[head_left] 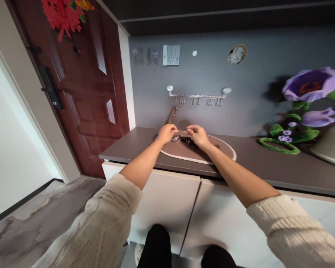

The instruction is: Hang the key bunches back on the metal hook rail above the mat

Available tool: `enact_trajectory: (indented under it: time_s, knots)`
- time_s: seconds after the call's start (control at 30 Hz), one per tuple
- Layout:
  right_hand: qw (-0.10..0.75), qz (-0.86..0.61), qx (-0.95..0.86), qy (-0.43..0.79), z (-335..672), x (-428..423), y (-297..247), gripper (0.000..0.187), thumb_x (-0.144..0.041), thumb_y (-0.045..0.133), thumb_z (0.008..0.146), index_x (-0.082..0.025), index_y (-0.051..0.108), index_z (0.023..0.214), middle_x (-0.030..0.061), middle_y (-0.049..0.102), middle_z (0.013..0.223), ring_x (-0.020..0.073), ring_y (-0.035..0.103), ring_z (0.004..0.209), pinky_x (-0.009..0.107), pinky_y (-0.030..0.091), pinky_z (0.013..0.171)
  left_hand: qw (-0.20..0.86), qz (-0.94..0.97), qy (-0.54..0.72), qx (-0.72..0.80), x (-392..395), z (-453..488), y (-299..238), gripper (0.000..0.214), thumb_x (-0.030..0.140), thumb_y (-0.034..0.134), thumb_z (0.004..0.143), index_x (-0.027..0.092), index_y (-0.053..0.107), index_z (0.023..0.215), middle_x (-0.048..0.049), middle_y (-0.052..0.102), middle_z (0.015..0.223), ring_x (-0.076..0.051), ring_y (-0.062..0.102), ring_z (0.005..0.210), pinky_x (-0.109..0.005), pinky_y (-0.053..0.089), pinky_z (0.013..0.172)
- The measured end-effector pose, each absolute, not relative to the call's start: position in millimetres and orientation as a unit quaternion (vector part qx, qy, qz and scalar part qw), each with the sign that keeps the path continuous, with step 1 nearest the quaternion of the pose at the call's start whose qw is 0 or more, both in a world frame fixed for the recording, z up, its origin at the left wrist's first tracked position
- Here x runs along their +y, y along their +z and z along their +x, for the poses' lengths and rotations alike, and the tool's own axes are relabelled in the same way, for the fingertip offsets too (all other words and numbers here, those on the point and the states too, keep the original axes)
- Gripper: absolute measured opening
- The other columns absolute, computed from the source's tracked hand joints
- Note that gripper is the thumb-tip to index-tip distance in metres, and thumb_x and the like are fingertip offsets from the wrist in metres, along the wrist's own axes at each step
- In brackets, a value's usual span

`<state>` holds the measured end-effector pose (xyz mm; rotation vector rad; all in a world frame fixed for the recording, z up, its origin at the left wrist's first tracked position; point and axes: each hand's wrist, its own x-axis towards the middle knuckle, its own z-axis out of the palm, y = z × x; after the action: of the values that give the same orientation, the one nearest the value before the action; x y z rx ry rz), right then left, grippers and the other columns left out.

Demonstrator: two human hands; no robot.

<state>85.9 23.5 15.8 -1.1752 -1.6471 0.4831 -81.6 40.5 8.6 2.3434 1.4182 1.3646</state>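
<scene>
My left hand point(167, 133) is above an oval brown mat point(181, 154) with a pale rim, its fingers closed in a pinch. Facing it, my right hand point(198, 136) has thumb and fingertips pressed together, with a small gap between the two hands. Anything held in either pinch is too small to make out. Below and between them lie a bunch of keys or metal charms point(176, 139) and a dark beaded-looking thing point(187, 140), partly hidden by my right hand. Behind my left hand, a tan strap point(172, 116) with keys hangs from a hook.
A clear hook rail point(198, 96) is fixed to the grey wall above the mat. Purple artificial flowers point(309, 87) and a pale lampshade-like object point(331, 143) stand at the right. White cabinet doors point(162, 197) are below the countertop point(268, 167); a dark red door point(86, 111) is at the left.
</scene>
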Motion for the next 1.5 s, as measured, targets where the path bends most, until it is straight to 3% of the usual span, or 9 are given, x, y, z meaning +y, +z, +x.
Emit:
enact_trajectory:
  time_s: [0.23,0.47,0.83,1.37,1.5]
  knots:
    - [0.359,-0.528,-0.769,0.035,90,17,9,0.02,-0.016,0.048,0.078,-0.017,0.063,0.091,0.0052,0.068,0.086,0.0131,0.06,0.077,0.023,0.042,0.074,0.083,0.824,0.35,0.437,35,-83,6,0.017,0.028,0.054,0.073,0.016,0.066,0.072,-0.0015,0.064,0.069,-0.011,0.052,0.063,-0.022,0.036,0.061]
    - [0.297,-0.548,-0.782,-0.012,87,19,6,0.022,-0.019,0.049,0.079,-0.017,0.065,0.094,0.008,0.067,0.09,0.0167,0.06,0.082,0.024,0.04,0.073,0.079,0.851,0.313,0.413,41,-88,1,0.02,0.035,0.06,0.069,0.017,0.067,0.072,-0.0002,0.064,0.071,-0.011,0.051,0.063,-0.022,0.033,0.059]
    - [0.298,-0.553,-0.778,-0.012,85,15,10,0.02,-0.021,0.051,0.079,-0.017,0.066,0.092,0.0084,0.067,0.091,0.017,0.059,0.083,0.024,0.04,0.074,0.061,0.867,0.297,0.396,39,-86,3,0.015,0.025,0.057,0.069,0.017,0.068,0.073,-0.0013,0.065,0.073,-0.012,0.052,0.066,-0.023,0.036,0.063]
    - [0.32,-0.532,-0.784,-0.012,86,15,11,0.021,-0.021,0.05,0.078,-0.017,0.065,0.092,0.0071,0.067,0.088,0.0164,0.059,0.08,0.024,0.04,0.073,0.298,0.765,0.423,0.382,28,-79,11,0.015,0.025,0.058,0.071,0.01,0.061,0.074,0.0,0.056,0.057,-0.006,0.044,0.049,-0.021,0.035,0.052]
    - [0.334,-0.516,-0.789,-0.001,84,10,15,0.02,-0.023,0.051,0.078,-0.019,0.065,0.091,0.005,0.067,0.086,0.0158,0.059,0.081,0.024,0.04,0.075,0.327,0.745,0.46,0.356,30,-81,13,0.019,0.028,0.06,0.07,0.01,0.06,0.075,-0.0011,0.058,0.061,-0.008,0.05,0.055,-0.022,0.04,0.058]
